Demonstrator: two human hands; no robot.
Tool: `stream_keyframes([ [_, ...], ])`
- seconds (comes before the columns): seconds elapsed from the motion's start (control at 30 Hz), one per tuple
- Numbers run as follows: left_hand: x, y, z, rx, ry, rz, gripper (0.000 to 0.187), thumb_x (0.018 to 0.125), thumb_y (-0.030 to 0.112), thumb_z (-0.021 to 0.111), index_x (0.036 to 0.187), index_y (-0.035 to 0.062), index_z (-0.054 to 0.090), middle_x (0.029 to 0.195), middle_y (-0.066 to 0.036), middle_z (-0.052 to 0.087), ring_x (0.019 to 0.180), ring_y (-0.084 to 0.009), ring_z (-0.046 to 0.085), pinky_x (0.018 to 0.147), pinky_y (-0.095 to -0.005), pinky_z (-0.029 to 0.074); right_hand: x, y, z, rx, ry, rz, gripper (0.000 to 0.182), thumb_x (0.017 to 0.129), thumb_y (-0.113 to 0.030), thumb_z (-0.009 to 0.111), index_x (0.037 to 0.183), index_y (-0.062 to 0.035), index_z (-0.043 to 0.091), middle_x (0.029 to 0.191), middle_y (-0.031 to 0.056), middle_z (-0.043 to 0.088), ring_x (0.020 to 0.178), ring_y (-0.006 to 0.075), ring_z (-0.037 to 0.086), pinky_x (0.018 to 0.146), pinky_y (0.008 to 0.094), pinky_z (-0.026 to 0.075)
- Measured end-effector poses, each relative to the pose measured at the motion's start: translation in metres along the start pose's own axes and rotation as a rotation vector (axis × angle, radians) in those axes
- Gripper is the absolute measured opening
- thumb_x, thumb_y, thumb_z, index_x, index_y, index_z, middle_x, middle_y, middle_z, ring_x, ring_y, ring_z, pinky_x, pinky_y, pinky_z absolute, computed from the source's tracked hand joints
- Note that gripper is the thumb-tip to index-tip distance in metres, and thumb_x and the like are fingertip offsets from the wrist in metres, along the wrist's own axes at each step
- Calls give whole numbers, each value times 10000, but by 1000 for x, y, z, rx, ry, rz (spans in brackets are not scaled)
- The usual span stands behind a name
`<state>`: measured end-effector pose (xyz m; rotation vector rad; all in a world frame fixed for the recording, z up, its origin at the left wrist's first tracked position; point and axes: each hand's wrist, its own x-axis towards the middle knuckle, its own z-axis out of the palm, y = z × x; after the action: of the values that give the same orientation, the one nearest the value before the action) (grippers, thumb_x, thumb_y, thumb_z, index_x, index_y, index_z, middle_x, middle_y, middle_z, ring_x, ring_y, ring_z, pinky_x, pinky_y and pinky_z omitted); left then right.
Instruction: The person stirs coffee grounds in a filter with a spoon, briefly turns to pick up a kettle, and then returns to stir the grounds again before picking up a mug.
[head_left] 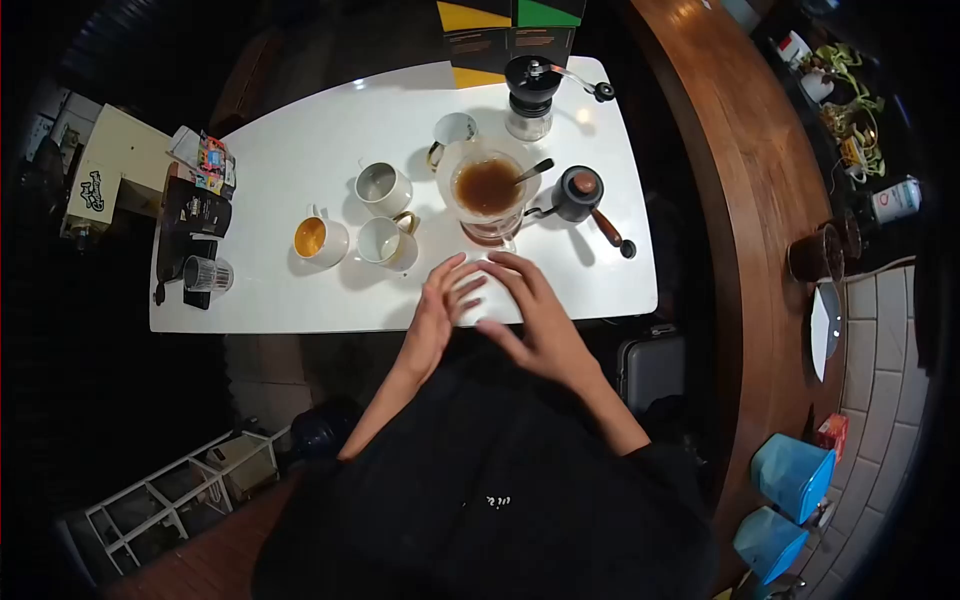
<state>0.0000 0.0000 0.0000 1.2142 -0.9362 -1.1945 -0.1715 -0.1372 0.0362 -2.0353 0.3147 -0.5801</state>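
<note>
Our left hand (440,305) and right hand (530,310), both released, lay on a white paper (470,300) just below the brimming dripper (488,195) at frame centre, where we judged a careless nudge could spill coffee across the surface (300,140).

White table (300,300), three cups at centre-left, one (321,240) with an orange interior, hand grinder (530,98) at far edge, dark gooseneck kettle (580,195) right, ribbed glass (208,273) near left edge, curved wooden counter (740,230) far right.
</note>
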Motion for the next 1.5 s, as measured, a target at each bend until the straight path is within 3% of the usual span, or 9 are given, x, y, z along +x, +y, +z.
stream_keyframes([
  [0.2, -53, 24, -9, -871, -18, -221, 995, 1044, 794, 169, 1715, 65, 86, 1769, -167, 197, 1625, -329, 213, 1310, -452, 193, 14, -13, 108, -288, -110, -310, 846, 973, -628, 588, 1649, -155, 400, 1733, 114, 325, 1603, 325, 287, 1296, 548, 146],
  [0.37, -101, 46, -52, -627, 137, -69, 1100, 985, 876, 197, 1706, 48, 129, 1761, -197, 198, 1619, -347, 231, 1315, -482, 177, 22, -20, 153, -555, -30, -255, 742, 1030, -515, 591, 1660, -188, 375, 1740, 147, 288, 1588, 348, 307, 1291, 545, 198],
  [0.47, -120, 66, -69, 35, 299, 230, 1071, 1001, 844, 302, 1692, 36, 177, 1758, -204, 192, 1632, -347, 202, 1311, -513, 150, 14, -18, 178, 47, 1, 115, 689, 1017, -188, 692, 1632, -115, 388, 1627, 243, 394, 1485, 382, 453, 1190, 492, 415],
  [0.73, -124, 22, -101, 896, -30, 487, 761, 1065, 701, 358, 1499, 122, 594, 1538, -126, 575, 1472, -348, 495, 1229, -517, 328, -14, -71, 198, 328, -509, 406, 643, 955, 23, 591, 1572, -9, 415, 1497, 181, 525, 1342, 340, 575, 1062, 403, 504],
  [0.83, -118, 10, -120, 918, 98, 555, 664, 1087, 624, 413, 1378, 79, 653, 1296, -127, 721, 1240, -386, 651, 1102, -496, 450, -16, -90, 194, 588, -238, 412, 608, 920, 72, 556, 1516, 12, 449, 1524, 164, 517, 1397, 299, 548, 1111, 389, 470],
  [0.93, -136, 10, -126, 359, 180, -102, 287, 1165, 279, 451, 1229, 28, 573, 992, -103, 656, 760, -141, 595, 740, -304, 494, -15, -98, 170, 913, -139, 284, 494, 967, 35, 583, 1453, 8, 495, 1549, 154, 501, 1428, 235, 518, 1186, 391, 410],
  [1.2, -109, -19, -91, 213, 243, 264, 201, 1163, 182, 465, 1227, 11, 548, 762, -35, 575, 626, -91, 595, 613, -253, 495, -17, -67, 100, 608, 468, 429, 176, 1080, -117, 584, 1186, -2, 665, 1161, 63, 699, 1003, 134, 667, 934, 290, 518],
  [1.3, -99, 5, -84, 130, 114, -57, 289, 1165, 249, 474, 1114, -5, 604, 738, -29, 590, 478, -63, 513, 490, -242, 445, -24, -50, 69, 621, 506, 368, 187, 1102, -159, 561, 1132, 1, 655, 1056, 73, 687, 963, 131, 649, 919, 289, 506],
  [1.5, -40, -10, -63, 243, 231, 211, 404, 1139, 197, 530, 799, -19, 553, 634, 2, 463, 546, -51, 394, 520, -251, 321, -26, -8, 16, 582, 370, 300, 374, 1152, -284, 483, 930, -14, 618, 890, 68, 634, 900, 157, 624, 873, 311, 488],
])
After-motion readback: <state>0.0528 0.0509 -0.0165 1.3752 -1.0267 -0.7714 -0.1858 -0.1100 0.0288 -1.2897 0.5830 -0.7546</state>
